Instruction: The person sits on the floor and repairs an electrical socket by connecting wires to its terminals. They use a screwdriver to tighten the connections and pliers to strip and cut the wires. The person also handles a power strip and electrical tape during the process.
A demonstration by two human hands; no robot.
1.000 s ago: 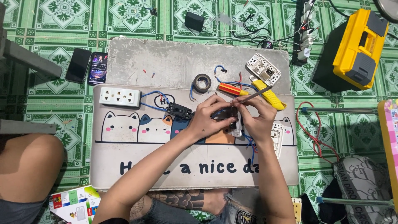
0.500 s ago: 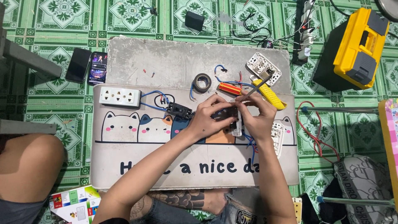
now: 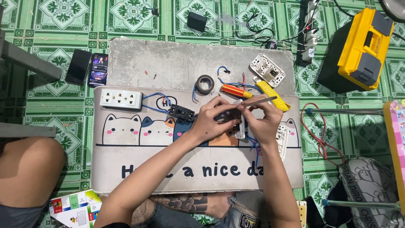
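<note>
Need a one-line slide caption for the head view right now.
Left hand and right hand hold a small white switch module over a cat-print mat.

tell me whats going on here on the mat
A person sits on the floor over a cat-print mat, both hands on a small white socket part. The left hand steadies it; the right hand grips it along with a thin tool. Blue wires run from a white socket strip to a black switch block. Tape roll, red-handled screwdriver and yellow cutter lie nearby.
</note>
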